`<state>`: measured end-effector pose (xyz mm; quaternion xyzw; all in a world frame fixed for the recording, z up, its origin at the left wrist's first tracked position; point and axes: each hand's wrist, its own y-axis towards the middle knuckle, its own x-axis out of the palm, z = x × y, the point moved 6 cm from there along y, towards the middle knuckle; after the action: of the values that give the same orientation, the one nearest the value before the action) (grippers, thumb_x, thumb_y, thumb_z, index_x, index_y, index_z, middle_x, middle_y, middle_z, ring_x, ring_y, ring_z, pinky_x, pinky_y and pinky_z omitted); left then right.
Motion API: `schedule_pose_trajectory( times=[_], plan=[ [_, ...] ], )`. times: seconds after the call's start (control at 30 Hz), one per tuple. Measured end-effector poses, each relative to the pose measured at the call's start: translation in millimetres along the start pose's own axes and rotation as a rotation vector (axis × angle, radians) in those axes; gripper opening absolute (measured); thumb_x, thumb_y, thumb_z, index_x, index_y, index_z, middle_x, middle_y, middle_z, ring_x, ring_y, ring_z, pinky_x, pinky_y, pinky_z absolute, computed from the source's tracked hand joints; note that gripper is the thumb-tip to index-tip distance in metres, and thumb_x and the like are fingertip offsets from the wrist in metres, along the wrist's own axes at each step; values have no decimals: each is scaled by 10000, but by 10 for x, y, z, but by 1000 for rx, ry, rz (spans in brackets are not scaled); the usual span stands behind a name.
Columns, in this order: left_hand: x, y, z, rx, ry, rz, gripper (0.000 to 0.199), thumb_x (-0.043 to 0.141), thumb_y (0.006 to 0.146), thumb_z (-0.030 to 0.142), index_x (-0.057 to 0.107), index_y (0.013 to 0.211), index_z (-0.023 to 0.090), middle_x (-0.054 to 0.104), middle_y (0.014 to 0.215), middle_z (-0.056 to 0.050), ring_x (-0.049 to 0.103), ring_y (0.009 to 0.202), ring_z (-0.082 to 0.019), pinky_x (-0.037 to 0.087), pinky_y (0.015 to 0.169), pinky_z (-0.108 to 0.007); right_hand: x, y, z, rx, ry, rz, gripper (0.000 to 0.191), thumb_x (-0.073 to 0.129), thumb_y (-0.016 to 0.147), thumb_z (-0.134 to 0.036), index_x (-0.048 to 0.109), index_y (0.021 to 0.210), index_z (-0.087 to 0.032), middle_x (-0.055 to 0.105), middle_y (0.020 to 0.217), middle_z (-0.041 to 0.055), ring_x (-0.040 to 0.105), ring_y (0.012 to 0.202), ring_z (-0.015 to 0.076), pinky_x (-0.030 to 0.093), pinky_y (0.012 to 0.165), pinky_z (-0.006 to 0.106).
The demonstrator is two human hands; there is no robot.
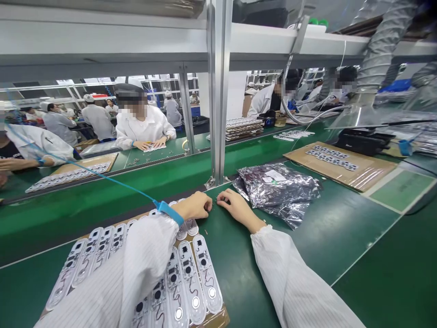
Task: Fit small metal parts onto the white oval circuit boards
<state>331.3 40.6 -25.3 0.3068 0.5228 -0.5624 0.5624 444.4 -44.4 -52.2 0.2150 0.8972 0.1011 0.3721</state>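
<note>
"What's nearest you?"

"Your left sleeve (146, 259) hides part of the white circuit panels (205, 273), which sit on cardboard (220, 316) left of the silver anti-static bag (278, 191)."

"And your hands?"

"Just left of that bag, your left hand (191, 206) and right hand (237, 209) curl inward, nearly meeting at a tiny dark part (212, 206). It's too small to tell whether either hand grips it."

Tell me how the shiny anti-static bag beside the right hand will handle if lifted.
The anti-static bag will probably be floppy: its film lies creased and slumped on the green bench mat. Its lumpy bulges suggest contents that may shift and sag. The glossy film could also be slippery.
</note>
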Motion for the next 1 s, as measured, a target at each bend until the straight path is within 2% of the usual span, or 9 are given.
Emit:
schedule_pose_trajectory(
  times=[0.1, 0.23, 0.4, 0.6, 0.83, 1.0],
  plan=[
    [-114, 40, -22, 0, -16, 66, 207, 636, 923, 341, 631, 913, 134, 642, 890, -23, 618, 784, -144, 541, 733, -322, -59, 23, 6, -23, 80, 56, 91, 582, 869, -247, 661, 909, -225, 627, 875, 20, 620, 780, 167, 503, 764, 321],
    [-309, 34, -54, 11, -37, 159, 221, 615, 937, 356, 633, 947, 135, 646, 896, -25, 627, 811, -156, 540, 773, -349, -165, 22, -22, -42, 187, 134, 174, 562, 883, -293, 645, 1018, -224, 674, 990, 51, 661, 887, 189, 534, 844, 353],
    [-419, 73, -97, 21, -36, 206, 201, 588, 958, 327, 644, 978, 136, 663, 939, -36, 642, 883, -174, 536, 845, -390, -234, 8, -110, -76, 239, 148, 201, 571, 861, -274, 657, 1036, -228, 663, 1037, 68, 658, 939, 200, 543, 859, 358],
    [-322, 106, -127, 8, 1, 181, 229, 638, 923, 328, 646, 1063, 148, 653, 1098, -73, 626, 1019, -214, 523, 910, -439, -276, -5, -167, -87, 224, 142, 197, 578, 849, -252, 684, 1014, -242, 682, 1017, 57, 659, 896, 204, 540, 853, 373],
    [-73, 140, 2, 60, 39, 105, 217, 634, 926, 337, 643, 1025, 144, 661, 1012, -52, 641, 906, -179, 550, 831, -384, -313, -8, -152, -55, 201, 176, 177, 568, 898, -342, 694, 985, -253, 724, 1032, 54, 666, 957, 234, 526, 879, 386],
    [-58, 171, 33, 49, 67, 127, 207, 628, 930, 339, 645, 981, 140, 657, 1018, -57, 636, 927, -183, 547, 840, -390, -304, -7, -135, -61, 193, 187, 197, 550, 900, -333, 692, 1005, -246, 704, 1043, 64, 665, 942, 227, 533, 859, 380]
  ],
)
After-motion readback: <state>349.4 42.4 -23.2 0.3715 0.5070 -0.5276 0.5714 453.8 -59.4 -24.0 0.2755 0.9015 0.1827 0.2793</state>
